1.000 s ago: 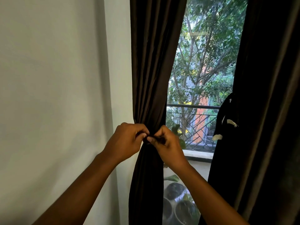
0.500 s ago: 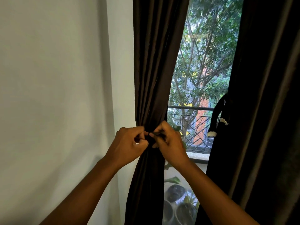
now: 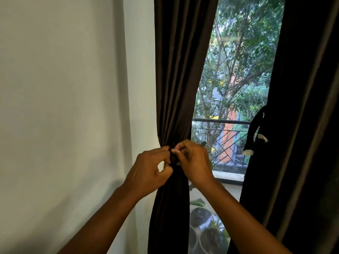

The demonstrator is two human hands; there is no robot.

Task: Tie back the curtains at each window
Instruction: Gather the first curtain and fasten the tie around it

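Since a second ago our hands have edged up the left curtain (image 3: 176,74), which hangs gathered between wall (image 3: 64,107) and window (image 3: 233,79). Our left hand (image 3: 150,171) and right hand (image 3: 194,162) pinch the dark tieback (image 3: 172,157) cinching its waist.

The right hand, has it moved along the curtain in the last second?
No, not noticeably. The right hand stays at the gathered waist of the left curtain, level just below the balcony railing; the view itself shifted slightly.
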